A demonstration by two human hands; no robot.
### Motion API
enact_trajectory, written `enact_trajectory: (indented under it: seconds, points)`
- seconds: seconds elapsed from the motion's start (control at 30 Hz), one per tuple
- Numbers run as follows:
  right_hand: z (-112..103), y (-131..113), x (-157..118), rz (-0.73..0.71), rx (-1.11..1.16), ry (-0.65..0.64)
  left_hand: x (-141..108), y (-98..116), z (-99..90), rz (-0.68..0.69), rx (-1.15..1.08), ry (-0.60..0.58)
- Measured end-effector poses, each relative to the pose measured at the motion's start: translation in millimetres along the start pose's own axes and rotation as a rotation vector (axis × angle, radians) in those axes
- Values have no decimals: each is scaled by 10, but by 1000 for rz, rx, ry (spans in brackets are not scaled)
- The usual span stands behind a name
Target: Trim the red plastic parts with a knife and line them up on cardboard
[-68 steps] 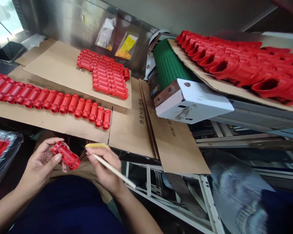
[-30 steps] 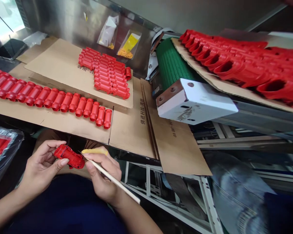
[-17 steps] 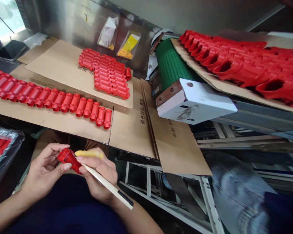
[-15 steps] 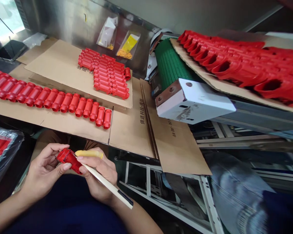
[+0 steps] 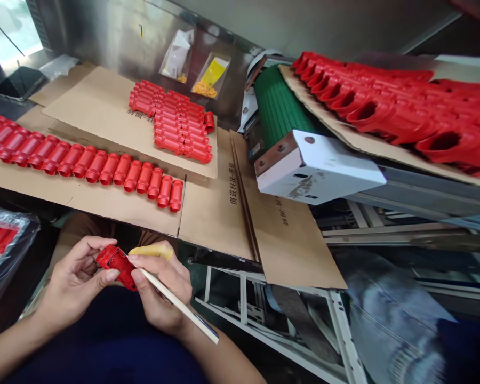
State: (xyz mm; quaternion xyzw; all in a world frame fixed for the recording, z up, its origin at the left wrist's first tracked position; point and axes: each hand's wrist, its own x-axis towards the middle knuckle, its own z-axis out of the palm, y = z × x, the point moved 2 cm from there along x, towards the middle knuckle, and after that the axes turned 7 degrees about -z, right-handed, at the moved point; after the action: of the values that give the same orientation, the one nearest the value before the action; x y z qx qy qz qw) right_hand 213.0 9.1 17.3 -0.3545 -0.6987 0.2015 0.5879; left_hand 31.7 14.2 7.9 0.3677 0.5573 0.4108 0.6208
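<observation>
My left hand is closed around one end of a red plastic sleeve, which is held tilted above my lap. Its open, hollowed side faces up, and dark lines run along the edge. In my right hand is a slim cream-handled tool with a dark patch near its back end. The thin tip of the tool reaches the sleeve's upper edge; its exact shape is too small to make out. My right fingertips also touch the sleeve's lower end, and a yellow finger cover sits on one finger.
A row of red sleeves lies on cardboard ahead. Behind it is a block of red parts and small bags. At right, a green conveyor belt carries more red parts. A lined box stands left.
The red sleeve has turned slightly in my fingers, showing more of its hollow side. Both hands have shifted a little; the tool stays at the sleeve's edge.
</observation>
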Motion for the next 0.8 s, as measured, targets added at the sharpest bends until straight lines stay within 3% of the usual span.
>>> enact_trajectory:
  seconds: [0.33, 0.5, 0.67, 0.8]
  points:
    - [-46, -54, 47, -34, -46, -26, 38, -60, -69, 40, 45, -30]
    - [-138, -29, 26, 93, -35, -46, 57, 41, -146, 115, 138, 89]
    - [-218, -35, 135, 224, 108, -47, 26, 47, -91, 1, 62, -32]
    - [-205, 0, 192, 269, 158, -71, 12, 6, -70, -8, 37, -76]
